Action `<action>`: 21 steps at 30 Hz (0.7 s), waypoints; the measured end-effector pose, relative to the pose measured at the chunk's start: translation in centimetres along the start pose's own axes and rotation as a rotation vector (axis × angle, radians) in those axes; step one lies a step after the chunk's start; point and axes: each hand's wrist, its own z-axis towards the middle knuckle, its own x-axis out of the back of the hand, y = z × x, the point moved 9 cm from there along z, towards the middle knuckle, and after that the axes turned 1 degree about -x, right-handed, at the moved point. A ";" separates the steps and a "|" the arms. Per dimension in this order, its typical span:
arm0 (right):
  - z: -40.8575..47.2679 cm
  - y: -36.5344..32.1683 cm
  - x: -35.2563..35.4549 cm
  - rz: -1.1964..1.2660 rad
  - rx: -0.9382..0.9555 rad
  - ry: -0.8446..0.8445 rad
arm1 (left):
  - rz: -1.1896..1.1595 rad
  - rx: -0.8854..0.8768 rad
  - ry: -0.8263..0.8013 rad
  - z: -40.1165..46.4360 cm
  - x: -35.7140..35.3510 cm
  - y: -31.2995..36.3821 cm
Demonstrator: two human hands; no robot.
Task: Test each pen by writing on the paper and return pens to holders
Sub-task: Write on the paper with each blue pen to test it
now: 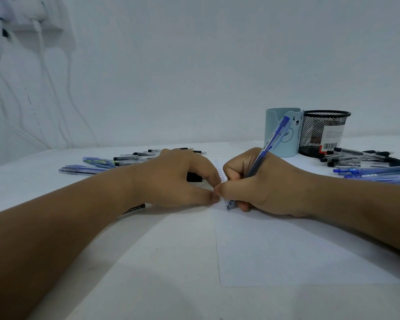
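Nearest lies the white sheet of paper point(286, 250) on the pale table point(148, 285). On it the right hand point(270, 188) grips a translucent blue click pen point(267, 153), fingers curled tight, tip touching the sheet beside a column of small ink marks. The left hand point(178, 179) rests loosely curved at the paper's edge, holding nothing. Light, short strokes with the sheet steadied would likely show the ink best. Farther off, loose pens lie on both sides, near a pale blue bear-face holder point(284, 144) and black mesh holder point(323, 132).
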 end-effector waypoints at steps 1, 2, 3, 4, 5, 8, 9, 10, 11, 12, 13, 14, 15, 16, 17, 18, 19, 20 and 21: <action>0.0 0.0 0.0 -0.011 0.004 0.001 | -0.007 0.004 -0.002 0.0 0.0 -0.1; 0.0 0.0 0.0 -0.026 0.008 0.005 | -0.014 0.009 -0.002 0.0 0.0 -0.1; 0.0 -0.1 0.1 -0.042 0.010 0.008 | -0.018 0.012 0.001 0.0 0.0 -0.2; 0.0 -0.1 0.1 -0.054 0.009 0.011 | -0.016 0.012 0.005 0.0 0.0 -0.2; -0.1 0.0 0.2 -0.049 0.007 0.016 | -0.012 0.012 0.009 0.0 0.0 -0.1; 0.0 0.0 0.4 -0.007 0.014 0.034 | -0.017 0.025 0.013 0.0 0.1 -0.1; 0.0 0.0 0.3 -0.007 0.017 0.030 | -0.024 0.022 0.011 0.0 0.1 -0.1; 0.0 -0.1 0.2 -0.012 0.022 0.022 | -0.025 0.015 0.008 0.0 0.1 -0.1; 0.0 -0.1 0.2 -0.021 0.027 0.015 | -0.020 0.010 0.005 0.0 0.0 0.0; 0.0 -0.2 0.1 -0.032 0.032 0.011 | -0.014 0.009 0.003 0.0 0.0 0.0; -0.1 -0.2 0.2 -0.041 0.036 0.011 | -0.013 0.009 0.002 0.0 0.0 0.0; -0.1 -0.3 0.2 -0.041 0.042 0.012 | -0.016 0.008 0.002 0.0 0.0 0.0; -0.1 -0.3 0.2 -0.034 0.046 0.009 | -0.021 0.008 0.003 0.0 0.0 0.0; -0.2 -0.3 0.2 -0.028 0.047 0.004 | -0.024 0.007 0.003 -0.1 0.1 0.0; -0.1 -0.3 0.2 -0.028 0.044 0.001 | -0.025 0.005 0.004 -0.1 0.1 0.1; -0.1 -0.2 0.2 -0.027 0.043 0.002 | -0.026 0.004 0.008 -0.2 0.1 0.1; 0.0 -0.2 0.2 -0.024 0.046 0.003 | -0.027 0.005 0.011 -0.2 0.2 0.1; 0.0 -0.2 0.3 -0.018 0.054 0.006 | -0.028 0.004 0.012 -0.2 0.2 0.1; 0.0 -0.3 0.3 -0.016 0.060 0.009 | -0.025 0.002 0.010 -0.2 0.2 0.2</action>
